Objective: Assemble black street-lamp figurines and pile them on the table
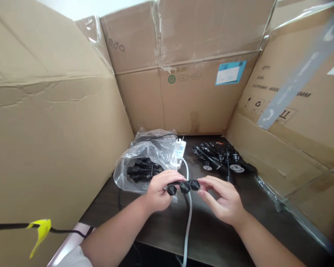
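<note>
Between my hands is a small bundle of black parts, with three faceted, pointed ends facing me side by side. My left hand is closed around its left side, fingers wrapped behind and partly hidden. At its right end my right hand pinches the rightmost piece between thumb and fingers. Just beyond my left hand lies a clear plastic bag, its mouth facing me, with several black cylindrical parts inside. Beyond my right hand is a pile of black parts, some with white round discs.
Cardboard walls enclose the dark tabletop at the left, back and right. A white power strip stands beside the bag, and its white cable runs under my hands toward me. A black cord with yellow tape crosses at lower left.
</note>
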The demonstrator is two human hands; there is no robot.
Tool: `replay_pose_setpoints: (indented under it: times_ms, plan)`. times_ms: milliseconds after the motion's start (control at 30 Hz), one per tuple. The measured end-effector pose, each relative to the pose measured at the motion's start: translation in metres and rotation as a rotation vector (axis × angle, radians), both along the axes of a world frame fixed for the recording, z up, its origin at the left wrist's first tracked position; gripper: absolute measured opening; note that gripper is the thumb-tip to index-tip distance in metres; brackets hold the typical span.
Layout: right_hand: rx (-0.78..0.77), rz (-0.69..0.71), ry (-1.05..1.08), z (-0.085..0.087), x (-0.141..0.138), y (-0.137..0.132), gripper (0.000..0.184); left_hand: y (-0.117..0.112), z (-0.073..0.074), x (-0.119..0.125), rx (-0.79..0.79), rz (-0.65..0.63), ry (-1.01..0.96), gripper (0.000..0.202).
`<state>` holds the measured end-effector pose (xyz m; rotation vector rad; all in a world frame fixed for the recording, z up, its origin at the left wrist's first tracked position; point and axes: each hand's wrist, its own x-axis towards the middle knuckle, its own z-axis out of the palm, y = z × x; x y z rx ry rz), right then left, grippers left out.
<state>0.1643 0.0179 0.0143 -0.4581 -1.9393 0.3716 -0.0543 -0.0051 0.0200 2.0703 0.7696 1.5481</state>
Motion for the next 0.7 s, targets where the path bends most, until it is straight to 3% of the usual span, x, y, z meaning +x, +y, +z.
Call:
replay_pose_setpoints:
  times_ms: [100, 233, 367, 467, 567, 700]
  plan:
    - [0.016, -0.078, 0.034, -0.002, 0.003, 0.005, 0.018, 0.004, 0.012, -0.033, 0.154, 0.053, 0.247, 0.022]
    - [0.029, -0.213, 0.035, -0.005, 0.008, 0.018, 0.011, 0.008, 0.018, -0.088, 0.081, 0.270, 0.485, 0.030]
    - [-0.049, -0.518, -0.154, -0.010, 0.019, 0.037, 0.017, 0.020, 0.016, -0.127, -0.026, 0.367, 0.880, 0.038]
    - [-0.094, -0.707, -0.222, -0.014, 0.031, 0.049, 0.020, 0.036, 0.012, -0.136, -0.103, 0.438, 0.994, 0.040]
    - [-0.120, -0.840, -0.291, -0.015, 0.040, 0.057, 0.019, 0.054, 0.006, -0.134, -0.218, 0.534, 0.945, 0.043]
    - [-0.111, -0.880, -0.458, -0.017, 0.039, 0.063, 0.019, 0.081, -0.001, -0.126, -0.314, 0.572, 0.862, 0.052]
